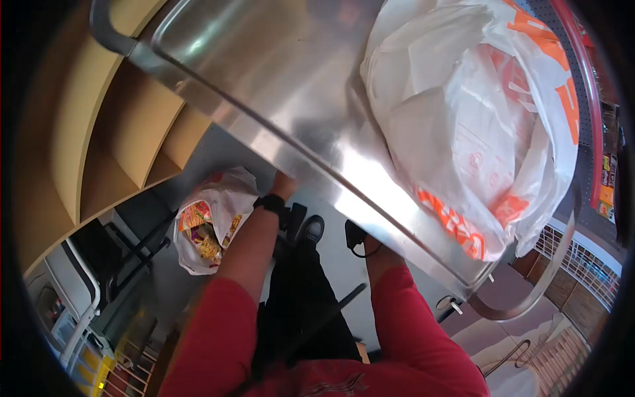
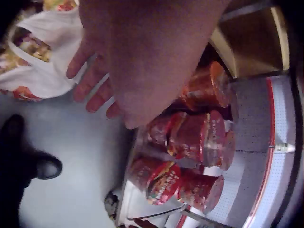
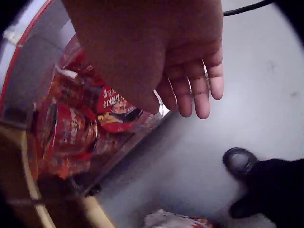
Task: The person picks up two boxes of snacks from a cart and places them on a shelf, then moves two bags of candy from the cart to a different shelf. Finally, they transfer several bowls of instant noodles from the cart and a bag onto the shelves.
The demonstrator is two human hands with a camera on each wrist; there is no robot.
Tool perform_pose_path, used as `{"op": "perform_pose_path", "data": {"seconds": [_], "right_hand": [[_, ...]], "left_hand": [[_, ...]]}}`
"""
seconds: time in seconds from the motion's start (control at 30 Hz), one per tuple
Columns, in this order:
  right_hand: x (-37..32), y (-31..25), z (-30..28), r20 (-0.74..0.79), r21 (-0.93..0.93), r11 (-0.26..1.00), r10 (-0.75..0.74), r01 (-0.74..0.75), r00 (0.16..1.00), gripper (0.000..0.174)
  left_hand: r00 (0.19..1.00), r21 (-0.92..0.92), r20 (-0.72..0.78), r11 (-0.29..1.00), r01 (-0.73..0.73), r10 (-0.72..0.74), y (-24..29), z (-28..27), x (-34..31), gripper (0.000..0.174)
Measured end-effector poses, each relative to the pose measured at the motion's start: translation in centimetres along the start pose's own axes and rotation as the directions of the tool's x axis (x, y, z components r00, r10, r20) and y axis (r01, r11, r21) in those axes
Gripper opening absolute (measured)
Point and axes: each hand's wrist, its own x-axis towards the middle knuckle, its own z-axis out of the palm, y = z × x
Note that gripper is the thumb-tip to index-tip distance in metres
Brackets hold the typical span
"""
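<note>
In the left wrist view my left hand (image 2: 128,61) hangs with spread, relaxed fingers beside a cart's lower level of red noodle cups (image 2: 197,137); nothing is in its grasp. A white bag of snack packets (image 2: 57,40) stands on the floor near it. My right hand (image 3: 166,57), seen in the right wrist view, has its fingers extended and holds nothing; red cups (image 3: 71,130) lie behind it. Both hands are mostly hidden under the metal cart top (image 1: 291,73) in the head view, where a large open white bag (image 1: 463,126) rests on that top.
Wooden shelves (image 1: 112,112) stand at the left. A black chair frame (image 1: 126,258) is below them. Pegboard shelving with a red edge (image 1: 585,79) and a white wire basket (image 1: 575,258) are at the right. A shoe (image 1: 312,229) shows on the grey floor.
</note>
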Motion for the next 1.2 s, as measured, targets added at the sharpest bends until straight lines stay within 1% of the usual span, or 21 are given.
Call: {"op": "perform_pose_path", "data": {"seconds": [0.33,0.43,0.53,0.57,0.6,0.63,0.67,0.7,0.73,0.77,0.8,0.83,0.9,0.93,0.97,1.0,1.03,1.07,1.1,1.13,1.2], "right_hand": [[-0.5,0.6,-0.1,-0.113,-0.065,0.998,-0.029,0.022,0.993,0.036],[-2.6,0.6,0.3,-0.148,-0.258,0.965,-0.095,0.054,0.984,0.037],[-6.3,2.8,-1.2,-0.153,-0.64,0.765,-0.217,0.07,0.964,0.038],[-8.1,3.8,-2.4,-0.122,-0.754,0.653,-0.243,0.069,0.962,0.039],[-9.7,4.8,-3.5,-0.072,-0.849,0.523,-0.253,0.074,0.965,0.039],[-11.8,5.7,-4.9,-0.015,-0.91,0.405,-0.245,0.088,0.969,0.039],[-16.3,4.8,-5.1,0.038,-0.951,0.294,-0.186,0.093,0.982,0.041],[-20.4,4.2,-5.7,0.091,-0.978,0.177,-0.126,0.113,0.988,0.043],[-25.2,3.0,-5.6,0.143,-0.987,0.064,-0.066,0.148,0.987,0.045],[-27.1,3.7,-7.0,0.158,-0.984,0.075,-0.062,0.162,0.986,0.044],[-28.8,4.5,-8.6,0.144,-0.975,0.158,-0.079,0.155,0.986,0.043],[-29.9,5.5,-10.4,0.121,-0.956,0.256,-0.105,0.145,0.987,0.041],[-30.5,7.6,-14.3,-0.034,-0.685,0.725,-0.137,0.077,0.99,0.039],[-30.8,8.4,-15.8,-0.104,-0.372,0.924,-0.132,0.084,0.986,0.038],[-30.9,9.3,-17.4,-0.13,0.027,0.991,-0.124,0.129,0.984,0.037],[-31.3,10.2,-18.7,-0.108,0.38,0.908,-0.144,0.174,0.984,0.036],[-31.9,11.1,-20.0,-0.08,0.67,0.72,-0.173,0.182,0.982,0.035],[-32.5,11.4,-21.0,-0.068,0.801,0.57,-0.222,0.186,0.973,0.035],[-33.1,11.5,-22.0,-0.068,0.861,0.473,-0.259,0.188,0.963,0.034],[-34.2,11.3,-23.0,-0.167,0.83,0.489,-0.241,0.268,0.956,0.032],[-35.1,9.3,-25.0,-0.357,0.659,0.637,-0.203,0.4,0.912,0.028]], "left_hand": [[0.976,-0.047,-0.208,0.997,0.054,-0.062,0.2,2.0,2.7,0.029],[0.952,-0.144,-0.303,0.99,-0.005,-0.039,-0.3,1.7,1.1,0.029],[0.874,-0.239,-0.48,0.947,-0.214,0.076,-1.6,2.2,-1.9,0.029],[0.89,-0.256,-0.447,0.94,-0.223,0.09,-2.2,1.9,-3.8,0.029],[0.993,-0.318,-0.084,0.947,0.052,-0.083,-0.4,-1.6,-7.2,0.028],[0.996,-0.211,-0.016,0.974,0.087,-0.092,-0.3,-2.8,-10.2,0.028],[0.999,-0.124,-0.038,0.992,0.025,-0.029,-3.4,-1.9,-12.5,0.027],[0.996,-0.044,0.04,0.995,0.084,-0.083,-2.3,-4.3,-15.7,0.028],[0.994,0.064,0.105,0.997,0.031,-0.038,-4.4,-4.5,-17.8,0.029],[0.973,0.254,0.226,0.962,-0.097,0.039,-7.4,-4.4,-19.9,0.031],[0.916,0.468,0.384,0.829,-0.304,0.119,-9.8,-4.8,-21.8,0.032],[0.831,0.593,0.54,0.64,-0.489,0.135,-11.6,-5.1,-23.6,0.035],[0.866,0.47,0.494,0.815,-0.34,0.076,-11.1,-8.4,-28.2,0.034],[0.886,0.398,0.462,0.886,-0.239,0.032,-10.6,-10.0,-30.1,0.033],[0.891,0.378,0.454,0.902,-0.209,0.017,-10.4,-11.5,-31.8,0.033],[0.903,0.526,0.428,0.807,-0.269,0.022,-12.8,-11.3,-32.4,0.031],[0.92,0.52,0.389,0.835,-0.178,-0.046,-12.9,-11.8,-33.7,0.031],[0.939,0.487,0.326,0.871,-0.067,-0.11,-11.8,-13.0,-34.6,0.031],[0.949,0.455,0.27,0.89,0.022,-0.161,-11.3,-13.8,-35.5,0.031],[0.955,0.431,0.222,0.899,0.083,-0.195,-10.9,-14.4,-36.2,0.031],[0.965,0.375,0.134,0.913,0.163,-0.227,-10.0,-15.5,-37.1,0.03]]}}
